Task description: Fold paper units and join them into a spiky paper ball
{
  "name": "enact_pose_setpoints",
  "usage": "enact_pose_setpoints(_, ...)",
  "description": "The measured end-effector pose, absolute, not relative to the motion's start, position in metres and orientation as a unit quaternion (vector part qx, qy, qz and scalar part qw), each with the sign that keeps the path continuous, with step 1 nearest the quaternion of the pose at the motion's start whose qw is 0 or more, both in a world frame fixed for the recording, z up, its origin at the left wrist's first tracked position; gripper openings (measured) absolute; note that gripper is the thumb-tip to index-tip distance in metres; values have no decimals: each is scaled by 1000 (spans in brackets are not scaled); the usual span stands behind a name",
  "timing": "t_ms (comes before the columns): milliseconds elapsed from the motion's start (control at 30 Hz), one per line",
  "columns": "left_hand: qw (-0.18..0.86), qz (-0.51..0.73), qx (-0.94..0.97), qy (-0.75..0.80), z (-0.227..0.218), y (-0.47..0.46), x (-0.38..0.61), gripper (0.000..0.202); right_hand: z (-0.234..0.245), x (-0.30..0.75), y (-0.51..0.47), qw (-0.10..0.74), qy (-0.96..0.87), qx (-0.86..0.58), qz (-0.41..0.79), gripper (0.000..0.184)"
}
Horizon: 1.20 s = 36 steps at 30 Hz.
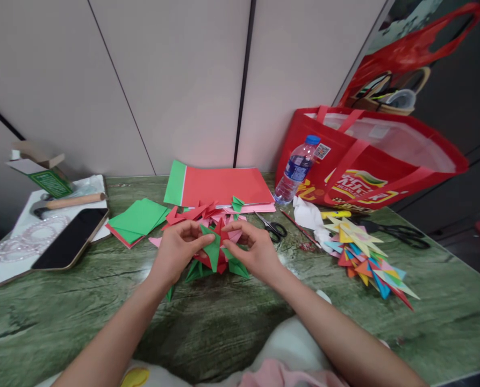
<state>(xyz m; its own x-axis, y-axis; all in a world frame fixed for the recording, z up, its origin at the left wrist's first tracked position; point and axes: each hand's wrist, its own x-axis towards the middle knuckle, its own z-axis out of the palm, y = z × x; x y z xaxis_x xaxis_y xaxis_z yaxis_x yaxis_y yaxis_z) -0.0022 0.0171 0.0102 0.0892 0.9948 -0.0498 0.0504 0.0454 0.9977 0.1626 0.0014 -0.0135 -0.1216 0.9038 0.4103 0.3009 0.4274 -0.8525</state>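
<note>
In the middle of the head view I hold a folded paper model point(211, 251) of green, red and pink pointed pieces just above the table. My left hand point(182, 243) pinches a green folded piece at its left side. The fingers of my right hand point(252, 248) close on the model's right side, by a pink and red part. More green points point(198, 271) show below my fingers. Behind lie loose red folded pieces point(191, 211) and pink ones, partly hidden by my hands. A single green folded piece point(237, 203) stands at the back.
Green paper squares point(141, 217) and a phone point(71, 240) lie left, near a wooden-handled tool point(75, 201). Red sheets point(227, 185) lie behind. Rightward are scissors point(276, 230), a water bottle point(295, 172), a red bag point(344, 161), a multicoloured folded-paper cluster point(371, 258) and black scissors point(401, 232).
</note>
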Motion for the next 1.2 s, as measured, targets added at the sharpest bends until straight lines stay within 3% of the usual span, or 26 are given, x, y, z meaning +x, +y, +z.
enact_pose_setpoints(200, 497, 465, 557, 476, 14, 16, -4, 37, -12, 164, 2, 494, -685, -423, 329, 23)
enact_pose_setpoints(600, 479, 448, 577, 487, 16, 15, -5, 23, -14, 163, 3, 506, -674, -429, 324, 23)
enact_pose_setpoints(1200, 476, 446, 584, 483, 11, 18, -7, 27, -14, 165, 2, 491, -687, -424, 327, 22)
